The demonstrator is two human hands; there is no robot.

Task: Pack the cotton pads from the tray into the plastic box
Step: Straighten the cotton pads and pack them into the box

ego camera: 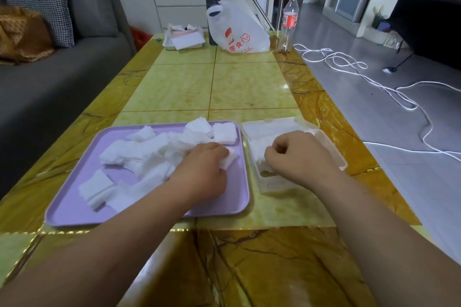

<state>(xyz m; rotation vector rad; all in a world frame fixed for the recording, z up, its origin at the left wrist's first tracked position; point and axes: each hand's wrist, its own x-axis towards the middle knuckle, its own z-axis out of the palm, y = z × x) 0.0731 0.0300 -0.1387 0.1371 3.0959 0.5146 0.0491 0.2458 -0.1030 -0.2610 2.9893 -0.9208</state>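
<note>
A glossy yellow-and-brown marbled table [224, 87] runs away from the person, in a living room.

The cotton pads [139, 154] lie mostly in a loose white heap on the lilac tray [74, 209] at the near left, and a few already sit inside the clear plastic box [274, 185], which stands just beside the tray's right edge. The left hand [202, 169] rests on the right side of the heap, fingers curled round one or more pads. The right hand [296, 154] is over the box with its fingers curled down onto the pads inside; whether it pinches one or only presses, I cannot tell.

Beyond are a grey sofa [62, 77] at the left, a white plastic bag [237, 30], a bottle [289, 20] and a white cable [374, 82] on the floor.

Most of the packing looks undone. The pads are light and cling together, so a grab may lift several askew or drop some on the table. Pushing down hard could slide the light box or crumple the stack.
</note>
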